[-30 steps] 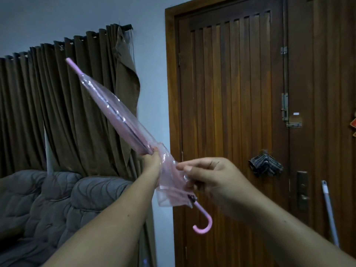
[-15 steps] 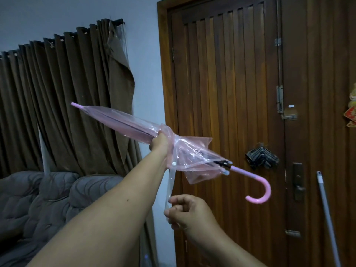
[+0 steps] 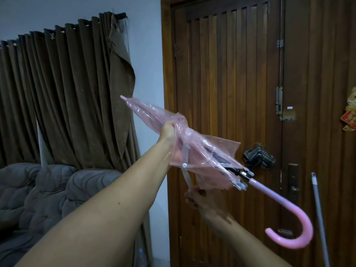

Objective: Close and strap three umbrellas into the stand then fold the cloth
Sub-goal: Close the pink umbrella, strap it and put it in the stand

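Gripping the umbrella [image 3: 154, 120] mid-canopy, left hand [image 3: 168, 130]; right hand [image 3: 200, 198] pinches strap [image 3: 186, 175].

A grey quilted sofa [image 3: 48, 193] stands at lower left in front of the brown curtain [image 3: 67, 93], with nothing distinguishable lying on its rumpled padded cushions.

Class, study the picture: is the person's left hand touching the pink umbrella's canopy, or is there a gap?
Touching. The head view shows the left hand gripping the bunched clear canopy of the pink umbrella, plastic puckering around its fingers.
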